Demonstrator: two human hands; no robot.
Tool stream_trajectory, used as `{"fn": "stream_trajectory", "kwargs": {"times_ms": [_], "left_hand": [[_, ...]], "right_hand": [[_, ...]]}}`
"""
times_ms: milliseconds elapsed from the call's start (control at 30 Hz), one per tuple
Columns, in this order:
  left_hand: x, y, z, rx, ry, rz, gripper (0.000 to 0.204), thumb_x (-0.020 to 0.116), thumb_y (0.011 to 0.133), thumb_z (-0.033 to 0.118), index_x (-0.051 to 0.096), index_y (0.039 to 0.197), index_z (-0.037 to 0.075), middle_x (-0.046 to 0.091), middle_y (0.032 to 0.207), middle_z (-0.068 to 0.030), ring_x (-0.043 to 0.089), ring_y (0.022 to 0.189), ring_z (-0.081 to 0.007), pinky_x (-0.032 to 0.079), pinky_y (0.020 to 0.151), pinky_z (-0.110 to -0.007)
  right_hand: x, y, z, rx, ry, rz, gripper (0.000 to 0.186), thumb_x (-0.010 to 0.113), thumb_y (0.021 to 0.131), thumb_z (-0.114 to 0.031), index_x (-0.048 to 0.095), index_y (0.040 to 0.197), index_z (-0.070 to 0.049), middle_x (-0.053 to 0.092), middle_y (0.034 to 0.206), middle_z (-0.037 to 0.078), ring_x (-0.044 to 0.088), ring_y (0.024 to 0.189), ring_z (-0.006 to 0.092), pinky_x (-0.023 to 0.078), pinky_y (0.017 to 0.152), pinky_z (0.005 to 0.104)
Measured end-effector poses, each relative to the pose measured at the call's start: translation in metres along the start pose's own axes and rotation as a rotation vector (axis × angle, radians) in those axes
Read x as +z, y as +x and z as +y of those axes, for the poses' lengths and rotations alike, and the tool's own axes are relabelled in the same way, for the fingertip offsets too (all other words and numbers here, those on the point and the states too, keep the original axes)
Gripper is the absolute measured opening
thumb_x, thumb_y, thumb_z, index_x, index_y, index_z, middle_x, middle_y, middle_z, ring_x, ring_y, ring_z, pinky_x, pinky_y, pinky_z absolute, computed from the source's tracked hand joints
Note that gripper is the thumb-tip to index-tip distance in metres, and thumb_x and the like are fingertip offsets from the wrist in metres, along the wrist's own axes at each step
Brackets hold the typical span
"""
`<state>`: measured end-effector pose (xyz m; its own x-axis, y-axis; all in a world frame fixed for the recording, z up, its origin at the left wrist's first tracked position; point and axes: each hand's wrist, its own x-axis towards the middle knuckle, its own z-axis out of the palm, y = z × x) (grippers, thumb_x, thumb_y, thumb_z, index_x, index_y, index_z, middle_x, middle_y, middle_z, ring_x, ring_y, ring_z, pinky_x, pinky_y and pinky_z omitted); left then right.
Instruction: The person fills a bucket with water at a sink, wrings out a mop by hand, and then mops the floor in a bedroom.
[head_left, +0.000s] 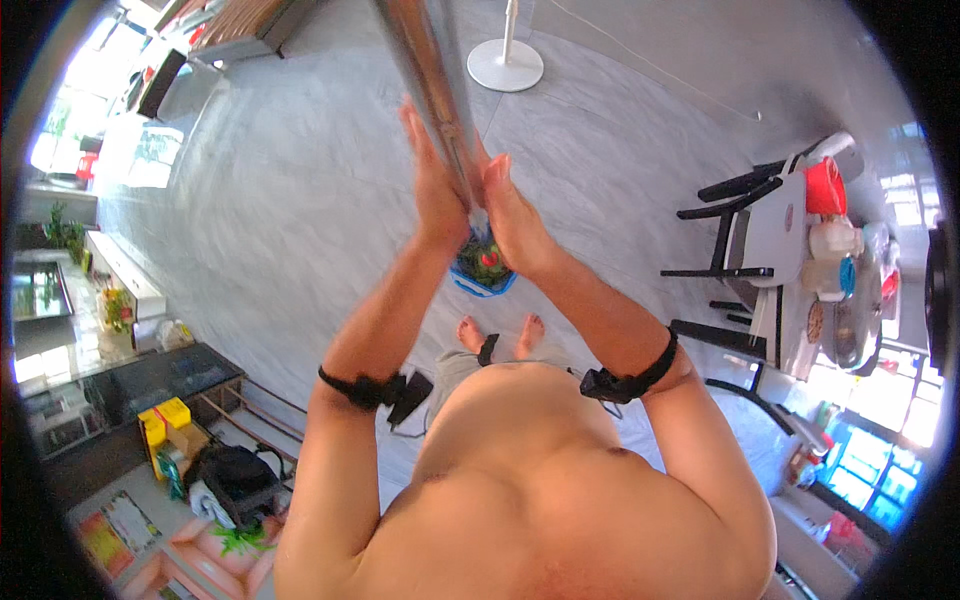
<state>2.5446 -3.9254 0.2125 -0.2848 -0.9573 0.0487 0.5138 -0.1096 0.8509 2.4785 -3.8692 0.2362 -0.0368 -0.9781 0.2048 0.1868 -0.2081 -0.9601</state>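
A long brown-and-grey pole [425, 75], smeared by motion, slants from the top edge down between my hands. My left hand [438, 195] lies along its left side, fingers stretched upward and palm against it. On the other side my right hand [515, 225] presses it with the fingers extended and the thumb side up. The two palms hold the pole between them. Just below my hands shows a blue-edged round thing [483, 290] with dark green and a red spot in it; my wrists partly cover it, and I cannot tell its kind.
A white round stand base [505, 66] stands on the grey floor [290, 200] ahead. At right are dark-framed chairs [730, 215] and a table holding containers and a red tub [825, 186]. A dark bag [238, 468] and yellow box [163, 420] lie at lower left.
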Motion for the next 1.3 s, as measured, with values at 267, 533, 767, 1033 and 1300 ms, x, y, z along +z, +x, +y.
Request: {"fn": "stream_trajectory", "kwargs": {"times_ms": [267,533,767,1033,1300], "left_hand": [[-0.042,-0.025,-0.031,0.1,0.395,-0.518,0.08,0.055,0.088,0.058,0.038,0.135,-0.004,0.048,0.129,-0.0089,0.046,0.116,-0.0169,0.038,0.097,-0.032],[-0.052,-0.024,-0.002,0.087,0.551,-0.458,0.045,0.063,0.089,0.046,0.057,0.089,0.002,0.057,0.078,-0.0047,0.054,0.075,-0.0139,0.044,0.069,-0.029],[0.066,-0.006,0.149,0.153,0.269,-0.271,0.065,0.052,0.069,0.079,0.043,0.078,0.015,0.03,0.062,0.0071,0.03,0.056,-0.0078,0.025,0.056,-0.028],[0.102,-0.027,0.231,0.34,0.466,-0.022,0.043,0.044,0.097,0.048,0.036,0.071,0.015,0.031,0.059,0.002,0.028,0.058,-0.0119,0.03,0.064,-0.034],[0.013,-0.043,0.07,0.167,0.421,0.325,0.014,0.059,0.089,0.013,0.049,0.079,0.008,0.052,0.068,-0.0042,0.053,0.069,-0.0172,0.05,0.078,-0.042]], "right_hand": [[-0.025,0.016,0.018,0.031,-0.09,0.334,0.077,0.03,0.099,-0.054,0.016,0.146,0.005,0.019,0.154,0.022,0.028,0.139,0.0313,0.025,0.112,0.0342],[-0.12,-0.085,0.073,0.327,-0.568,0.365,0.06,0.047,0.095,-0.041,0.043,0.135,0.003,0.043,0.138,0.026,0.04,0.13,0.0371,0.033,0.107,0.0403],[-0.263,-0.275,0.141,0.831,-0.971,0.202,0.059,0.052,0.091,-0.043,0.046,0.134,-0.003,0.055,0.126,0.024,0.053,0.117,0.0388,0.043,0.096,0.0456],[-0.332,-0.393,0.181,1.106,-0.902,0.007,0.055,0.054,0.09,-0.041,0.051,0.129,-0.002,0.058,0.122,0.022,0.056,0.112,0.0375,0.045,0.094,0.0441],[-0.391,-0.361,0.192,1.039,-0.929,0.172,0.052,0.059,0.088,-0.038,0.056,0.122,0.001,0.064,0.111,0.022,0.062,0.102,0.0363,0.049,0.086,0.041]]}}
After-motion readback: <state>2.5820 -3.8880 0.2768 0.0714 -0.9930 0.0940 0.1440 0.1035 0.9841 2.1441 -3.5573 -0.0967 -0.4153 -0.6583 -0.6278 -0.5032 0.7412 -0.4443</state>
